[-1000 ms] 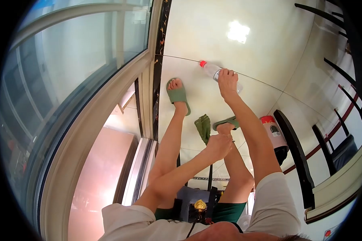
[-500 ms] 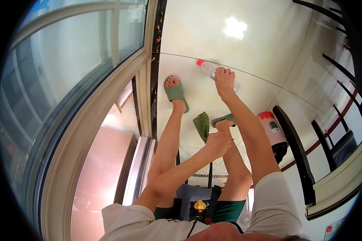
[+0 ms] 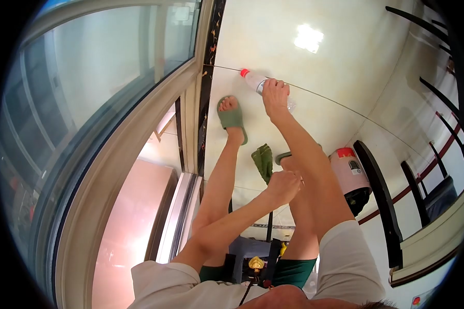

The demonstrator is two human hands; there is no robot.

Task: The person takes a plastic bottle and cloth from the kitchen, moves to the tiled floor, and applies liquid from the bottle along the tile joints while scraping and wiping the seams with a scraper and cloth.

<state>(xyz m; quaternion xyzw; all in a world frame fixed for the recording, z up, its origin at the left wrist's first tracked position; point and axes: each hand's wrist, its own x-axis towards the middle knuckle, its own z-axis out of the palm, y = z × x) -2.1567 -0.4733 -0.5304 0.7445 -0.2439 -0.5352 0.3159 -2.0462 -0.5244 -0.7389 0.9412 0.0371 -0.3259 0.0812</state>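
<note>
My right hand [image 3: 276, 97] is wrapped round a clear plastic bottle [image 3: 254, 81] with a red cap and a pale label. The bottle is tilted sideways, cap pointing to the upper left, above the floor tiles. Whether it touches the floor I cannot tell. My left hand [image 3: 285, 186] is a closed fist nearer my body, by my right knee. From this fist a folded dark green cloth [image 3: 263, 162] sticks out toward the floor, its near end hidden in the fingers.
Green slippers [image 3: 230, 116] are on my feet. A glass sliding door [image 3: 103, 77] runs along the left. On the right stand a pink container [image 3: 349, 170] with a red top and dark wooden chairs [image 3: 379, 201]. Pale tiles [image 3: 340, 77] cover the floor.
My right hand has carried the bottle a little to the left and away from me. The left fist keeps the green cloth in nearly the same place. The view has shifted slightly.
</note>
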